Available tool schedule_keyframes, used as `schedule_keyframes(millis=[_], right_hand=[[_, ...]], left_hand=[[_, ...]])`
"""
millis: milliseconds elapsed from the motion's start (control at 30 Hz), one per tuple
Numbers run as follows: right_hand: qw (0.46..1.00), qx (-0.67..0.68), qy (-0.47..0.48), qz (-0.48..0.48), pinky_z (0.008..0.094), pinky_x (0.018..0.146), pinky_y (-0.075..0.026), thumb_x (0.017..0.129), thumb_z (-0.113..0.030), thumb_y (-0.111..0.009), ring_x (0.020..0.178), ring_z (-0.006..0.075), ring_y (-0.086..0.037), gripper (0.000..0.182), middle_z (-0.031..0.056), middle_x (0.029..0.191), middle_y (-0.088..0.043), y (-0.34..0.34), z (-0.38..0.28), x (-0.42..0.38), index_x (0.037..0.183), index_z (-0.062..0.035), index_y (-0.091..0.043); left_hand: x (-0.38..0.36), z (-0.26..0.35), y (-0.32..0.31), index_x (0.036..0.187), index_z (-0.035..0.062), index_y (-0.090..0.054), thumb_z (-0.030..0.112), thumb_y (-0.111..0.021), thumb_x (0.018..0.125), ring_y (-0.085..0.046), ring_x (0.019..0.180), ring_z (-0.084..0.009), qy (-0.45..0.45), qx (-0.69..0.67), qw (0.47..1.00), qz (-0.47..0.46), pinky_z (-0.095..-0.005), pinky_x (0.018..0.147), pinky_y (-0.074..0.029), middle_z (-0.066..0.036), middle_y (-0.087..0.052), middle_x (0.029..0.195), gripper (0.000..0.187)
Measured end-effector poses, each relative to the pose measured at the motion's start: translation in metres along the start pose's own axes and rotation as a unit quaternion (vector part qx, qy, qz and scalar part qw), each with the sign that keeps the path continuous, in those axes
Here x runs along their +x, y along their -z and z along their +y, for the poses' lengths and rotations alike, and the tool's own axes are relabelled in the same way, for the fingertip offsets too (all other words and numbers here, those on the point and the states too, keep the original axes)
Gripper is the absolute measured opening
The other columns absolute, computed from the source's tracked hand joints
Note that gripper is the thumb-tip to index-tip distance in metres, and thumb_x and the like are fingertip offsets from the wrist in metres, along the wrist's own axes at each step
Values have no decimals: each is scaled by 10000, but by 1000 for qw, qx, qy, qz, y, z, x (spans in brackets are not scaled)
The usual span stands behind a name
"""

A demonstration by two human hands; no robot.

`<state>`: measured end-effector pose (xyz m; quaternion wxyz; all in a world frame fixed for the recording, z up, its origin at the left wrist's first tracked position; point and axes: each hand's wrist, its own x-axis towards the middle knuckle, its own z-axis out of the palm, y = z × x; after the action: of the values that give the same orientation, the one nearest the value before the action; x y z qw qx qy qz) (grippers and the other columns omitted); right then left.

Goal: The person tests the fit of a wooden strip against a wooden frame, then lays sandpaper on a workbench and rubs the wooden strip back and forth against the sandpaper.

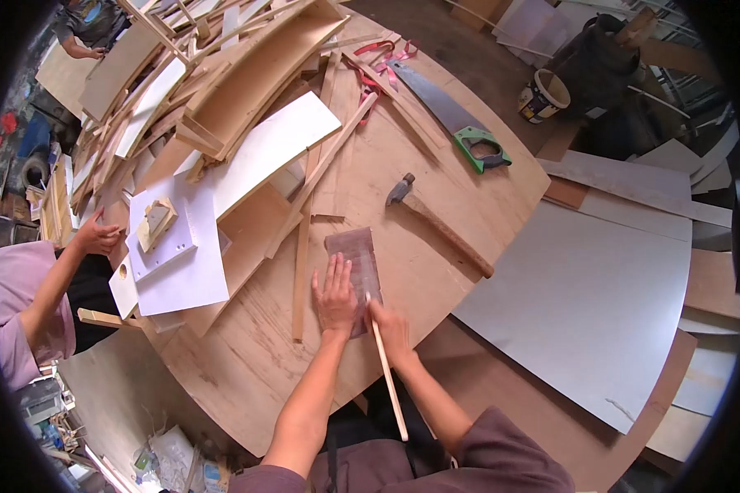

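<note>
My left hand (335, 296) lies flat with its fingers stretched over a brown sheet of sandpaper (355, 246) on the plywood tabletop. Closed round a thin wooden stick (389, 378) is my right hand (388, 327), at the sheet's right side. The stick's upper end rests over the sandpaper, and its lower end points back toward my body. To the right of the sheet lies a hammer (444, 230) with a wooden handle. Just left of my left hand is a narrow wooden strip (302, 283).
A handsaw (444, 107) with a green handle lies farther back. Wooden strips, boards and an open wooden box (263, 70) pile up at the back left. Another person's hand (99, 236) is by a white board (210, 275). A large pale panel (588, 304) stands right of the table.
</note>
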<state>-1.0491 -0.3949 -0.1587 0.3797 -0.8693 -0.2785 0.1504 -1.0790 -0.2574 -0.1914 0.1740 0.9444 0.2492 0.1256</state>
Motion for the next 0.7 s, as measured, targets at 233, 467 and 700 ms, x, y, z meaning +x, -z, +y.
schedule_keyframes(millis=[233, 467, 700], right_hand=[[1000, -7, 20, -11, 476, 601, -472, 930, -138, -528, 741, 403, -647, 141, 180, 815, -624, -3, 6, 35, 1062, -90, -543], [996, 24, -41, -74, 470, 608, -466, 921, -124, -534, 740, 405, -642, 101, 179, 806, -620, 5, -3, -19, 1015, -88, -546], [1000, -12, 11, -14, 481, 597, -451, 927, -122, -538, 748, 404, -643, 77, 177, 803, -611, 0, -1, 52, 992, -81, -541]], left_hand=[[1, -2, -3, 1404, 114, -556, 88, -550, 916, -395, 1457, -152, -4, 7, 1000, 4, -501, 1220, -211, -39, -484, 1538, 488], [-1, 0, 0, 1415, 107, -548, 93, -542, 924, -394, 1457, -157, 0, 11, 1000, -14, -504, 1219, -215, -41, -482, 1540, 491], [0, 0, 2, 1420, 112, -545, 97, -538, 930, -386, 1461, -152, 1, 6, 1000, -7, -503, 1221, -207, -40, -468, 1551, 490]])
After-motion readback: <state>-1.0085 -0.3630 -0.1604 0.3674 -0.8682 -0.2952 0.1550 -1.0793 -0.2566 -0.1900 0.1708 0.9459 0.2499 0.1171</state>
